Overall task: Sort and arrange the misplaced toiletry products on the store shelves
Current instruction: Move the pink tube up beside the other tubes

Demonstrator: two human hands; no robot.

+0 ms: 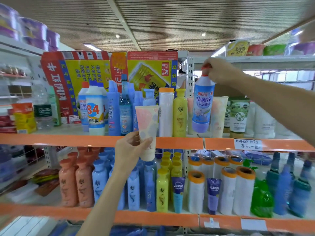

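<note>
Your left hand (131, 147) grips the pastel tube (148, 132) before the orange shelf edge (179, 143). Your right hand (219, 70) grips the blue toilet-cleaner bottle (202, 106) by its red cap, above this shelf.

The left hand (130, 147) holds a tube (148, 132) upright in front of the upper shelf's edge (179, 143). To its right, the right hand (219, 70) grips a cleaner bottle (202, 103) by the neck — lifted above the shelf, in front of another tube (219, 114). Between them stand a roll (166, 113) and a shampoo bottle (180, 114). Left of the held tube stands a disinfectant bottle (95, 109) — cartons (109, 68) behind it. More bottles (133, 186) fill the lower shelf (153, 218).
</note>
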